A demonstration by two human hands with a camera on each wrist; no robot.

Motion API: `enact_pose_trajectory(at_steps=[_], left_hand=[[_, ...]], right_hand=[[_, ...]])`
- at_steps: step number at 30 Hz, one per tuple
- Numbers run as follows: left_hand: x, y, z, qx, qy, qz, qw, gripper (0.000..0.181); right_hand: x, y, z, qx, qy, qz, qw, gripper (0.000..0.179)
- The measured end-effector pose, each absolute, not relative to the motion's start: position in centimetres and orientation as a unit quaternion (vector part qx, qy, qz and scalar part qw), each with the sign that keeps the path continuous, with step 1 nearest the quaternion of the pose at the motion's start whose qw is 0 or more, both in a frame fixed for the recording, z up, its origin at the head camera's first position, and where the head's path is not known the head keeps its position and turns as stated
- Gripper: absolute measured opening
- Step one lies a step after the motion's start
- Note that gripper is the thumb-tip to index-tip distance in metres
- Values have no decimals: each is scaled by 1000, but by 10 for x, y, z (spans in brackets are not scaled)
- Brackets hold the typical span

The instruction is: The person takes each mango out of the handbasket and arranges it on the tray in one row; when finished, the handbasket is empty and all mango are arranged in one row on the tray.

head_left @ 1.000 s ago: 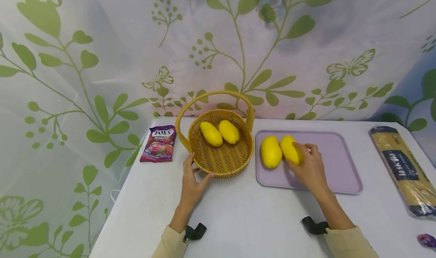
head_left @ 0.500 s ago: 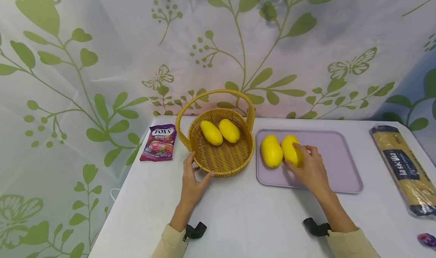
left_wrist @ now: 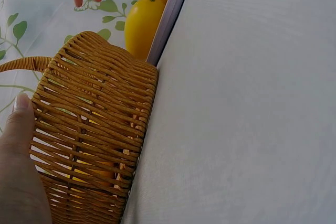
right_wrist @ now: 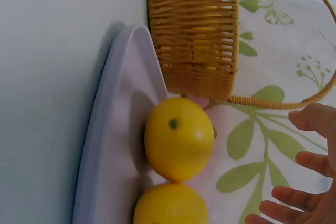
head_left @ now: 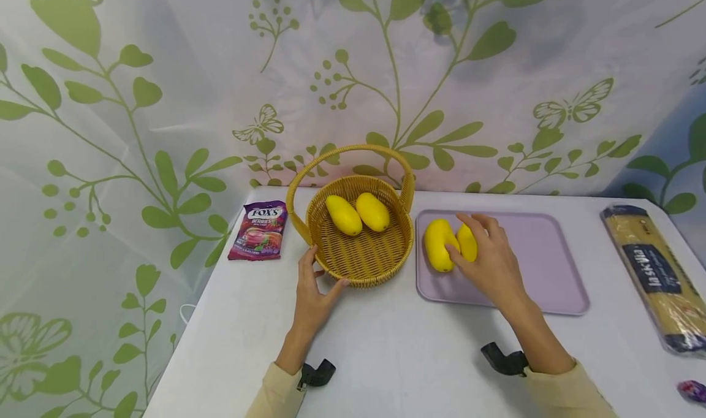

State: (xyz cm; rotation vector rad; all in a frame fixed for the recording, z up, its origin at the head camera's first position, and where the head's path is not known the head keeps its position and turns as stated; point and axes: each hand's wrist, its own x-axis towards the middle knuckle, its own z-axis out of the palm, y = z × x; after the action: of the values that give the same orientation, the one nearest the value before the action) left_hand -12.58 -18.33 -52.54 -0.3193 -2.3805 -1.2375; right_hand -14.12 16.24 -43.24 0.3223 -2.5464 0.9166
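A round, golden-brown woven basket with a tall arched handle (head_left: pixel 364 258) stands upright on the white tabletop (head_left: pixel 397 357), and the person's left hand (head_left: pixel 312 301) holds it at the near left side, thumb and fingers spread along the rim and outer wall. Inside the basket, towards the back, two smooth yellow oval fruits lie side by side, the left one (head_left: pixel 344 216) slightly tilted and the right one (head_left: pixel 372 212) next to it. Just right of the basket is a flat, pale-purple rectangular tray with a raised rim (head_left: pixel 543 258); two more yellow oval fruits, a left tray fruit (head_left: pixel 438 246) and a right tray fruit (head_left: pixel 467 241), rest close together at its left end. The person's right hand (head_left: pixel 493 265) is over this pair with its grip released; both wrist views show its fingers parted, apart from the fruit and holding nothing. Left of the basket lies a purple FOX'S Berries sweet packet (head_left: pixel 258 231). Near the tabletop's right edge lies a long tan-and-navy plastic-wrapped package (head_left: pixel 656 277), with a small purple wrapped item (head_left: pixel 692 390) nearer the person. A pale curtain with green leaves and butterflies (head_left: pixel 220 99) hangs behind.
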Motion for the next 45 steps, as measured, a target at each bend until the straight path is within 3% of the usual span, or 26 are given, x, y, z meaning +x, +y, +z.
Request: enact_pose_trajectory(at_steps=[10, 16, 21, 36, 45], left_hand=[[-126, -184, -526, -113, -862, -445, 217, 95], [-126, -185, -529, -113, -864, -445, 208, 93], [-127, -184, -528, -115, -867, -439, 208, 93], [-129, -184, -523, -125, -863, -439, 218, 96], [-128, -185, -522, -118, -869, -434, 209, 93]], right_hand=[[-163, 114, -434, 259, -887, 349, 156, 61], [-187, 87, -437, 302, -882, 350, 93, 61], [-210, 71, -442, 326, -879, 338, 83, 61], [-252, 41, -450, 286, -895, 340, -23, 67], [-262, 34, -452, 280, -914, 290, -40, 66]])
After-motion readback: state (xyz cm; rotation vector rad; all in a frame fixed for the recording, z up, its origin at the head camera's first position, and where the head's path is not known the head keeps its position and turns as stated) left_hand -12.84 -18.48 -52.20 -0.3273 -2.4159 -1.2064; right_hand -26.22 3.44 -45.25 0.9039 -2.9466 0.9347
